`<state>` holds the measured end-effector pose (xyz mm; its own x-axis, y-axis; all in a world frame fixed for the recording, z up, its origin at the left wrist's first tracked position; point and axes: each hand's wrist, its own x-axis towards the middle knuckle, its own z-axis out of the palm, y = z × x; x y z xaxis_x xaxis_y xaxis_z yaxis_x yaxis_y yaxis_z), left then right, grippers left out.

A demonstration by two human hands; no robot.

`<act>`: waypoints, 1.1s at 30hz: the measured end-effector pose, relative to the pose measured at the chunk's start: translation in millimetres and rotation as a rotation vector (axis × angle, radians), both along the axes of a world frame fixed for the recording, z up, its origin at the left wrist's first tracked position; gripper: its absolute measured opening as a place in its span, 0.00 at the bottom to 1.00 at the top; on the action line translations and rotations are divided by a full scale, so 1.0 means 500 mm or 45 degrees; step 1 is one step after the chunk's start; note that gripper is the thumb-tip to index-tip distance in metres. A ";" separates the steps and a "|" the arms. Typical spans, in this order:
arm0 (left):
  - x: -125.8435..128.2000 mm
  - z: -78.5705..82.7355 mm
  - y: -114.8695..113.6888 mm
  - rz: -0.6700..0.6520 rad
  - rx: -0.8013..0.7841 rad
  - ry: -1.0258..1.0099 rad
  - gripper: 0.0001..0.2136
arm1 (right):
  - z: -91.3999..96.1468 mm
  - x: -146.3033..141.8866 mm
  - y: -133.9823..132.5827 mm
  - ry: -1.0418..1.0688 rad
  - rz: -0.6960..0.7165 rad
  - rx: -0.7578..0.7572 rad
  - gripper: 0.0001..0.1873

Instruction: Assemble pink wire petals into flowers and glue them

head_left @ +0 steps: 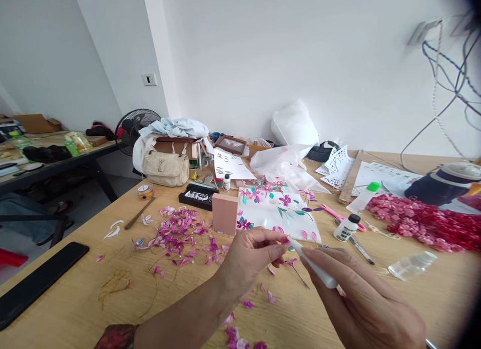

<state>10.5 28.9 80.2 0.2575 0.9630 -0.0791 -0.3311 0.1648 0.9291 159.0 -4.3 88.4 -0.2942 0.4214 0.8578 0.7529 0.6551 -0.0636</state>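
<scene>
My left hand (250, 256) pinches a small magenta petal (286, 240) between thumb and fingertips, above the table. In my right hand (366, 294) is a slim white squeeze tube (317, 268), tilted so its narrow tip points at the petal and seems to meet it. Whether the tip touches is hard to see. Beyond the hands lies a white sheet (268, 221) decorated with pink flowers and green leaves. Left of it stands a pinkish wooden block (224, 213). A loose pile of pink petals (180, 231) spreads to the left, and a few more lie under my wrists.
To the right are a black-capped bottle (346, 227), a green-capped bottle (364, 198), a clear bottle (412, 266) and a heap of red-pink petals (424, 221). A black tray (197, 196), a beige bag (166, 167) and a long black case (41, 284) are leftward.
</scene>
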 end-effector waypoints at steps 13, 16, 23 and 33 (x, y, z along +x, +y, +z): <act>-0.001 0.014 -0.003 0.061 -0.024 -0.034 0.10 | 0.005 -0.008 -0.013 0.039 -0.096 -0.072 0.07; -0.001 0.016 -0.004 0.074 -0.034 -0.031 0.10 | 0.008 -0.015 -0.019 0.096 -0.115 -0.113 0.07; 0.000 0.018 -0.006 0.083 -0.048 -0.034 0.10 | 0.010 -0.018 -0.028 0.229 -0.215 -0.179 0.05; 0.001 0.009 -0.003 0.083 -0.015 -0.004 0.09 | 0.001 -0.014 -0.010 0.126 -0.240 -0.049 0.06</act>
